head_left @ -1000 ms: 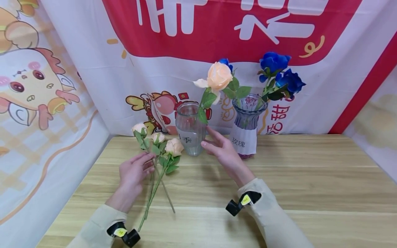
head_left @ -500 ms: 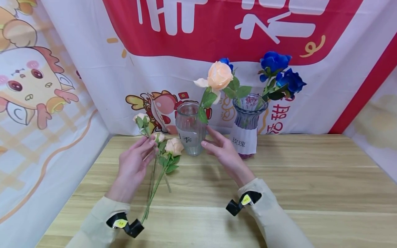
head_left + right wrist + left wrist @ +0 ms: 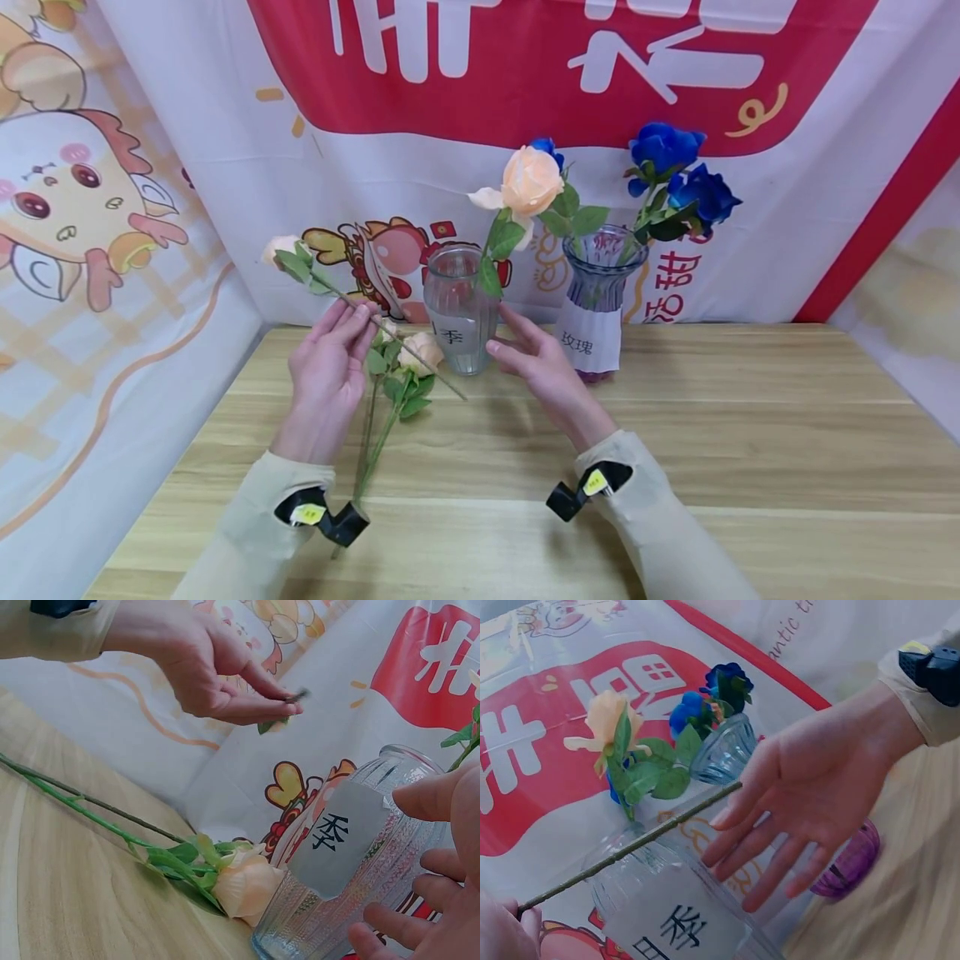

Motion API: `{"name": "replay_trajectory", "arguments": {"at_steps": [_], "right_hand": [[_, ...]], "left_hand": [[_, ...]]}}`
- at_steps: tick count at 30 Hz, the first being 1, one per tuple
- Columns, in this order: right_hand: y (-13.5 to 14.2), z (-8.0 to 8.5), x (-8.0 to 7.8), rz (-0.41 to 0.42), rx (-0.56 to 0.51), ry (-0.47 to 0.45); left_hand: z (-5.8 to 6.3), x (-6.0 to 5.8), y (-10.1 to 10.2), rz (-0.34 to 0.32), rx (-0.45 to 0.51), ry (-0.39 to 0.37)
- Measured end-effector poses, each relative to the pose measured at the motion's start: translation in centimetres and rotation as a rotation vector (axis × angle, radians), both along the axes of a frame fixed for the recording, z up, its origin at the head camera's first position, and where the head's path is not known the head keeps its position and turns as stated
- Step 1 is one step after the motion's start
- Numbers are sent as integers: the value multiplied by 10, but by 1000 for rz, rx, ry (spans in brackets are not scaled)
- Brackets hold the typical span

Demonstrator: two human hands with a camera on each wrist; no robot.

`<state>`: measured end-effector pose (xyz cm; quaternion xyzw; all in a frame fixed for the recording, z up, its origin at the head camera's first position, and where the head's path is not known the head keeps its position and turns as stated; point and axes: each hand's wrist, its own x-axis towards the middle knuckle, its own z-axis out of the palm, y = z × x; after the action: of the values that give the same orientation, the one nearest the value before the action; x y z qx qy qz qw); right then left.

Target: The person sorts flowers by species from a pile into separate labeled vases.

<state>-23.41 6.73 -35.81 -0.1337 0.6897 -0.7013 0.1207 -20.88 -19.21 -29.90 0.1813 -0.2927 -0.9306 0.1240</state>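
My left hand (image 3: 330, 367) pinches the stem of a pale peach rose (image 3: 285, 252) between thumb and fingers, above the table. The bloom points to the upper left, and the bare stem (image 3: 630, 847) slants down to the right. My right hand (image 3: 536, 358) has its fingers spread along the right side of a clear glass vase (image 3: 459, 287) with a white paper label (image 3: 337, 840). In that vase stands one larger peach rose (image 3: 531, 182). Two more pale roses lie on the table beside the left hand, one bloom (image 3: 422, 353) close to the vase foot.
To the right stands a bluish glass vase (image 3: 606, 275) with a purple base and a paper label, holding several blue roses (image 3: 703, 200). A printed cloth (image 3: 390, 167) hangs behind the wooden table (image 3: 750, 433). Both wrists wear small black cameras.
My left hand has lifted one pale rose off the table and swung it, so its bloom is now farther left and its stem end points right. The right hand stays at the vase.
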Motion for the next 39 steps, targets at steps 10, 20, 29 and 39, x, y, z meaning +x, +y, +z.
{"name": "replay_trajectory", "arguments": {"at_steps": [10,20,29,39], "right_hand": [[1,0,-1,-6,4,-4],[2,1,-1,-2,8,-1],[0,0,-1,-1,-2,-1],[0,-2,-1,-5,9,1]], "left_hand": [[12,-10,6,78,55,24],[20,-16,7,184,135,89],[31,-21,5,260,195,99],[40,-33,18,303,135,139]]}}
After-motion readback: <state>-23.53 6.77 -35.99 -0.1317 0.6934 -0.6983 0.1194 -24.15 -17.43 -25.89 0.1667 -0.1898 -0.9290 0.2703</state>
